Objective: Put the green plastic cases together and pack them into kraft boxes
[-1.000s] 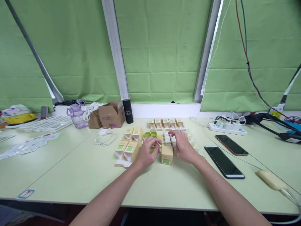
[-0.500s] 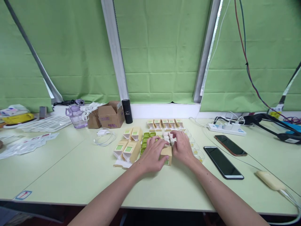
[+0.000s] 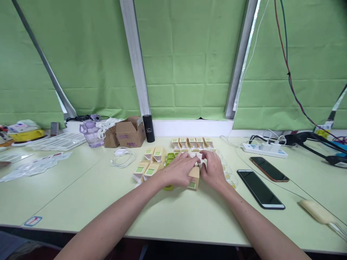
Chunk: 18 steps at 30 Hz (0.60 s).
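My left hand (image 3: pixel 179 172) lies over a small tan box with a green label (image 3: pixel 194 178) at the middle of the table, fingers curled across its top. My right hand (image 3: pixel 213 169) meets it from the right, its fingertips pinched on a small white piece (image 3: pixel 200 161) above the box. Green lids (image 3: pixel 170 156) and white pieces lie under and behind both hands. A single green lid (image 3: pixel 168 187) shows below my left wrist. Open tan boxes (image 3: pixel 150 162) stand to the left, and a row of them (image 3: pixel 192 142) lines the back.
Two phones (image 3: pixel 260 188) lie to the right, with a power strip (image 3: pixel 265 150) and cables behind. A cardboard box (image 3: pixel 131 131), a black cylinder (image 3: pixel 148 128), a purple bottle (image 3: pixel 91 133) and a white cable (image 3: pixel 122 157) sit back left. A cream object (image 3: pixel 317 211) rests far right.
My left hand moved right from the green lids onto the tan box. My right hand drew in to meet it. A green lid now shows in front of the boxes.
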Motion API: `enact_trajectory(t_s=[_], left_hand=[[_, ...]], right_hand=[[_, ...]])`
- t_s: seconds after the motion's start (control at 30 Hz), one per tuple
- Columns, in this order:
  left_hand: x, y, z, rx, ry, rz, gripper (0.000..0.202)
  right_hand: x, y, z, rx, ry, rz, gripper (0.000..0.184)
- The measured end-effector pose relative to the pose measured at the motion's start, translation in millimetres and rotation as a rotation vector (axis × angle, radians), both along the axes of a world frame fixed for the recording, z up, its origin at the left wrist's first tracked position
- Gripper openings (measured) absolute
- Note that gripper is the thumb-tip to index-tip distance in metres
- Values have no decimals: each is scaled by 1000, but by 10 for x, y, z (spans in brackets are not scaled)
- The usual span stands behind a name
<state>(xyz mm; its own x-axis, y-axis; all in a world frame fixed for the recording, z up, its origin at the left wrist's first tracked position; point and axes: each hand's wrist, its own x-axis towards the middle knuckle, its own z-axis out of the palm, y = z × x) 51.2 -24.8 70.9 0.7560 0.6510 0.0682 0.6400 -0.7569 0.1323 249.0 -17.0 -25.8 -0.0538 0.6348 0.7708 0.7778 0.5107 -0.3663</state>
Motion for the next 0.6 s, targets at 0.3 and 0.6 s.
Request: enact_trajectory(t_s=[0.3, 0.6], left_hand=[[-302, 893, 401, 179, -14, 178, 64], [-567, 1737, 240, 308, 38, 476, 49]], right_hand=[[-16, -23, 21, -2, -36, -1, 46], [-51, -74, 41, 7, -75, 17, 44]])
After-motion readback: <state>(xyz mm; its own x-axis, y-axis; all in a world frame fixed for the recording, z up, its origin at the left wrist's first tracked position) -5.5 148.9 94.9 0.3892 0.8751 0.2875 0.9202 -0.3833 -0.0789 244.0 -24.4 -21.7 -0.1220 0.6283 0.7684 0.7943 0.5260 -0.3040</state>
